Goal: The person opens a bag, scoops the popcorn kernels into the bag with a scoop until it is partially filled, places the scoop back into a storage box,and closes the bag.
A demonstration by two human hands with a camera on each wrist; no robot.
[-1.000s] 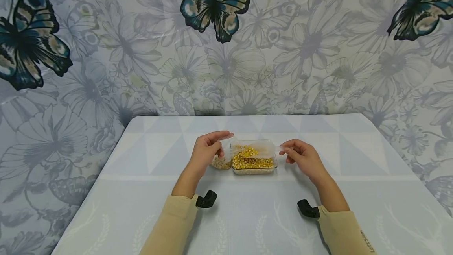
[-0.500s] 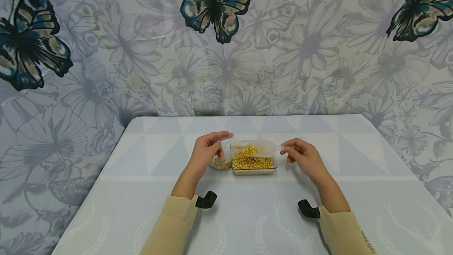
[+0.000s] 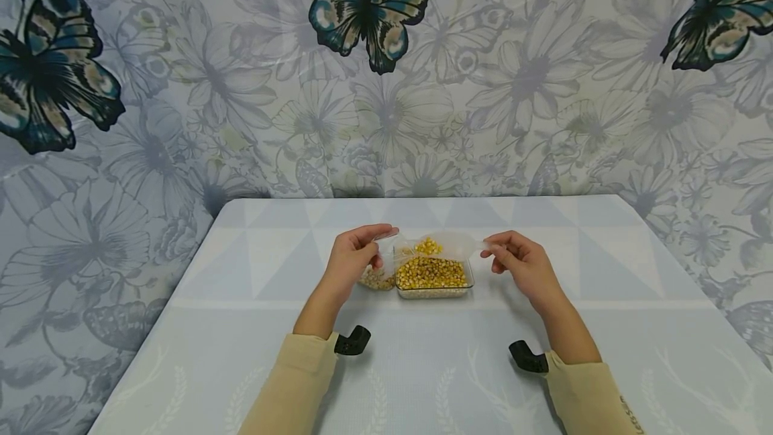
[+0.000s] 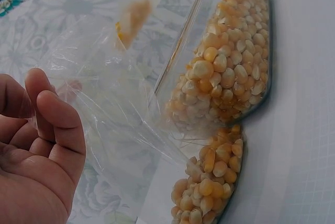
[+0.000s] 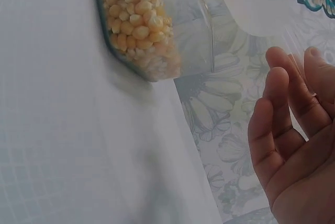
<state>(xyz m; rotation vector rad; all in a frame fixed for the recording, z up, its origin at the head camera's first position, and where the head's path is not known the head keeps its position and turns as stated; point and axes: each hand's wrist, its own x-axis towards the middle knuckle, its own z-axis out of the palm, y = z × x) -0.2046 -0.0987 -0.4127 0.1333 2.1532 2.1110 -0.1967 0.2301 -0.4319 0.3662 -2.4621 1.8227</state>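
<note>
A clear glass container [image 3: 433, 293] holding corn kernels [image 3: 431, 274] stands on the table between my hands. My right hand [image 3: 521, 262] pinches the thin handle of a translucent white scoop [image 3: 460, 246], raised above the container's far side. Some yellow kernels [image 3: 429, 246] lie in the scoop. To the left, my left hand [image 3: 356, 254] pinches the upper edge of a clear plastic bag [image 4: 112, 93]. Corn kernels [image 4: 209, 182] fill the bag's bottom, which rests against the container's left side. In the right wrist view, the scoop [image 5: 251, 4] is only partly visible.
The pale patterned table [image 3: 423, 374] extends around the container to its far edge. Behind it hangs a flowered backdrop [image 3: 423, 119] with butterflies. Black wrist-worn devices [image 3: 353, 340] stick out from both sleeves, above the tabletop.
The right hand has lifted the scoop slightly up and to the right, showing more of the kernels in the container. The left hand and bag stay nearly in place.
</note>
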